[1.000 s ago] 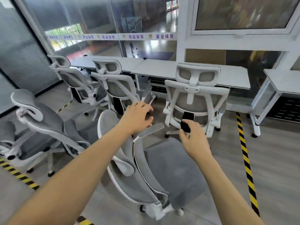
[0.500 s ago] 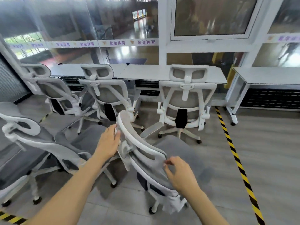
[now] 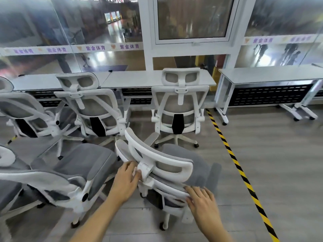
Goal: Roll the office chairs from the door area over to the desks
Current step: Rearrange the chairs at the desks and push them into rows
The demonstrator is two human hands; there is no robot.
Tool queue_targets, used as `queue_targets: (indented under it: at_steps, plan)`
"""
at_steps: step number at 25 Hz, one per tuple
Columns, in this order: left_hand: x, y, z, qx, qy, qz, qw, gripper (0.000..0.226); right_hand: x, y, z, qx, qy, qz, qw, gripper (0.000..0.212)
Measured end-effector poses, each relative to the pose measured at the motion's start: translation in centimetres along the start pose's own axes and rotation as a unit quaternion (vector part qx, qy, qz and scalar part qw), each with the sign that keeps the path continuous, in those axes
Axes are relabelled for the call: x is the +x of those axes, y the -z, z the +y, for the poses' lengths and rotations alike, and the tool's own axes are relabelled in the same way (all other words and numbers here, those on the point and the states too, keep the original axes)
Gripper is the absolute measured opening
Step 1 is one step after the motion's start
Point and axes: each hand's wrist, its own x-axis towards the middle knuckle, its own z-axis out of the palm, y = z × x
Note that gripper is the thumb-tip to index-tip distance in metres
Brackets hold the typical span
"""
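Note:
A white-framed office chair (image 3: pixel 162 165) with a grey seat stands just in front of me, its back towards me. My left hand (image 3: pixel 126 179) grips the headrest bracket at the chair's upper back. My right hand (image 3: pixel 201 201) lies on the white top rail of the backrest, fingers curled over it. The long white desk (image 3: pixel 139 78) runs along the glass wall ahead. A second desk (image 3: pixel 269 74) stands to the right.
Three more chairs are parked at the long desk: one (image 3: pixel 180 105) straight ahead, one (image 3: pixel 90 109) to the left, one (image 3: pixel 26 116) at the far left. Another chair (image 3: pixel 66 175) crowds my left side. Yellow-black floor tape (image 3: pixel 236 165) runs diagonally on the right, with open floor beyond it.
The chair has turned so that its back faces me and rolled nearer the desks. My left hand shifted to the headrest bracket, my right onto the backrest rail. My view swung right.

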Motion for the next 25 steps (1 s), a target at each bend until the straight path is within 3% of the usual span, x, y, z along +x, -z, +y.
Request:
queue_targets:
  at_steps: [3,8,17,25]
  plan:
    - [-0.6,-1.8,0.3,0.037,-0.029,0.000,0.999,0.036,-1.2,1.4,4.0,-0.041,-0.072,-0.030,0.996,0.057]
    - [-2.3,-5.1,1.0,0.131,0.013,0.004,0.991,0.059,-0.2,3.1,8.6,-0.022,-0.125,-0.064,0.990,0.077]
    - [-2.6,-11.2,9.1,0.021,0.077,0.047,0.996,0.052,2.7,6.9,18.3,0.047,-0.070,-0.065,0.994,0.070]
    - [-2.1,-13.9,13.2,0.042,0.094,0.041,0.994,0.053,2.5,8.5,23.0,0.093,-0.074,-0.057,0.991,0.067]
